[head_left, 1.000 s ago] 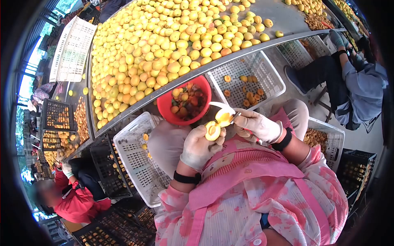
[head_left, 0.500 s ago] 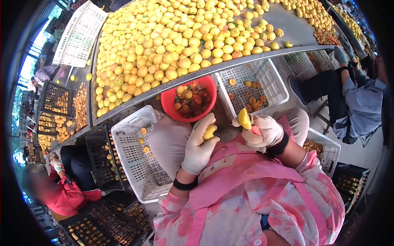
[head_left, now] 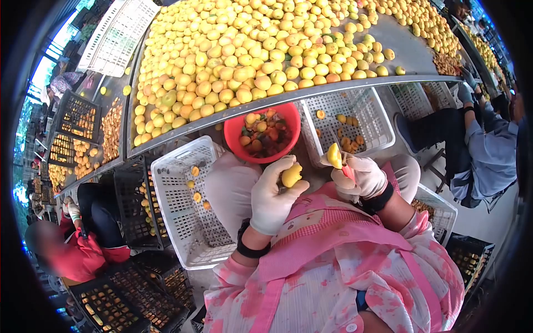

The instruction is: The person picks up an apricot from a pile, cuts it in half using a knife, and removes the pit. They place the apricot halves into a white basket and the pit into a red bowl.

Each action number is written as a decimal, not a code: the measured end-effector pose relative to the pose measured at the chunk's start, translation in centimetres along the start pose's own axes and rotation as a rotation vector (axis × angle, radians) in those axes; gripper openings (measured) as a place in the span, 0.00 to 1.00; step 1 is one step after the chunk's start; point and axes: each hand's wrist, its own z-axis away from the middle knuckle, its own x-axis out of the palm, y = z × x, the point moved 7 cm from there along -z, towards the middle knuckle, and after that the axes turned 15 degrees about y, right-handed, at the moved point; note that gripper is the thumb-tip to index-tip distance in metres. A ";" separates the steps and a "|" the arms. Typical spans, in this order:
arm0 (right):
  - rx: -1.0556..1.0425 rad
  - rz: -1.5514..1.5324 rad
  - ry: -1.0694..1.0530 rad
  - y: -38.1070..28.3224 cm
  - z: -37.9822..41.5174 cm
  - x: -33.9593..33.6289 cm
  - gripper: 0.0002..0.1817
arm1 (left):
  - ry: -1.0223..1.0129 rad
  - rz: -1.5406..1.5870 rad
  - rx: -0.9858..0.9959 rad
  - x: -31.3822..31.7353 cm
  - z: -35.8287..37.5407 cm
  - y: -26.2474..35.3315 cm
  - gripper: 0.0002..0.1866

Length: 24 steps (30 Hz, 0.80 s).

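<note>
My left hand (head_left: pixel 271 201), in a white glove, is closed around a yellow apricot piece (head_left: pixel 291 176) with an uneven cut edge. Across from it, my gloved right hand (head_left: pixel 365 178) pinches an apricot half (head_left: pixel 334 156) at its fingertips. The same hand grips a small red-handled knife (head_left: pixel 348 172); its blade is mostly hidden. Between and beyond the hands, a red bowl (head_left: pixel 226 132) holds darker fruit scraps. Behind my right hand, a white crate (head_left: pixel 388 129) contains several apricot halves.
Whole apricots cover much of the metal-edged table (head_left: pixel 408 53) in front. A white crate (head_left: pixel 166 194) with a few halves stands at my left knee. Black crates (head_left: pixel 119 302) are at lower left. One person in red (head_left: pixel 89 255) sits left, another in grey-blue (head_left: pixel 488 150) right.
My left hand has turned, showing more of its apricot piece. My right hand has shifted slightly, its apricot half now more upright. The whole view has swung a little.
</note>
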 end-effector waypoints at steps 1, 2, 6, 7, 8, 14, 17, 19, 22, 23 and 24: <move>-0.006 0.082 0.113 0.0 -0.2 -0.7 0.29 | 0.063 0.247 -0.340 -0.3 -0.1 -1.0 0.25; -0.006 0.083 0.114 0.1 -0.3 -0.6 0.29 | 0.125 0.494 -0.680 -0.1 0.6 -2.2 0.20; -0.091 0.385 0.226 -0.1 -0.4 0.2 0.23 | 0.151 1.064 -0.900 1.1 1.2 -4.4 0.17; -0.120 0.519 0.277 -0.3 -0.3 0.6 0.21 | 0.148 1.063 -0.899 1.3 1.1 -4.7 0.17; -0.090 0.483 0.302 -0.1 -0.2 0.9 0.21 | 0.168 1.116 -0.882 1.3 1.0 -4.9 0.17; -0.108 0.737 0.459 0.6 -0.4 2.0 0.22 | 0.099 1.309 -0.906 2.7 0.4 -4.1 0.21; -0.173 0.817 0.467 0.6 -0.9 2.1 0.22 | 0.049 1.352 -0.945 3.1 0.3 -3.4 0.23; -0.164 0.850 0.432 0.6 -0.7 2.5 0.24 | 0.051 1.341 -0.963 3.1 0.3 -3.5 0.24; -0.117 0.764 0.499 0.7 -0.4 2.0 0.23 | 0.084 1.296 -0.969 3.0 0.3 -4.1 0.24; -0.110 0.743 0.538 0.3 -0.1 2.0 0.23 | 0.109 1.306 -0.982 3.0 0.3 -4.5 0.24; -0.190 0.706 0.540 -0.3 -0.1 2.0 0.22 | 0.133 1.317 -0.995 3.0 0.3 -4.9 0.24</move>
